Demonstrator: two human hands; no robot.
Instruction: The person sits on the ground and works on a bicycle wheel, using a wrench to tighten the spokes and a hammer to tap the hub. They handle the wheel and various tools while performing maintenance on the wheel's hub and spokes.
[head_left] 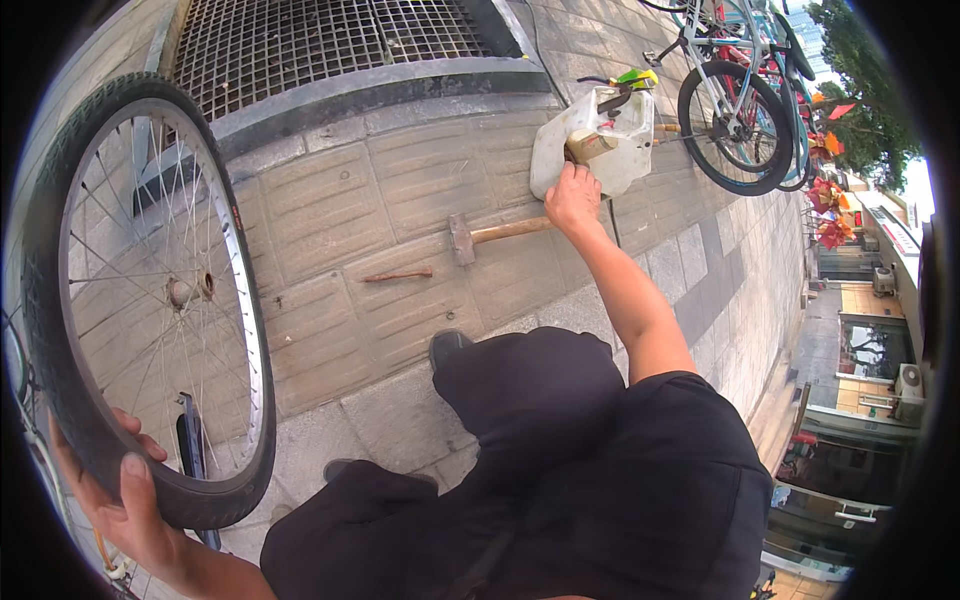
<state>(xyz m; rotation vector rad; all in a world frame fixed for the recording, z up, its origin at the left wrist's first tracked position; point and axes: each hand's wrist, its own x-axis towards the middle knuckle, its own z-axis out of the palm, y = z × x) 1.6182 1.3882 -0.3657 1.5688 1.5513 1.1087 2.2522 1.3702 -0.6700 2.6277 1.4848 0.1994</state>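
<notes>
My left hand (125,500) grips the black tyre of a bicycle wheel (150,290) at its lower edge, holding it upright on the left. My right hand (574,197) reaches forward to a white cut-open plastic container (560,140) and rests on its rim, next to a tan wooden-handled tool (588,146) inside it; I cannot tell whether the fingers grip anything. A hammer (490,235) with a wooden handle lies on the paving just below that hand. A thin rusty rod (398,274) lies to the left of the hammer.
I am crouched on grey paving slabs, with my knees and dark shoes (448,345) below. A metal grate (320,40) lies ahead. Parked bicycles (740,110) stand at the upper right, beyond the container.
</notes>
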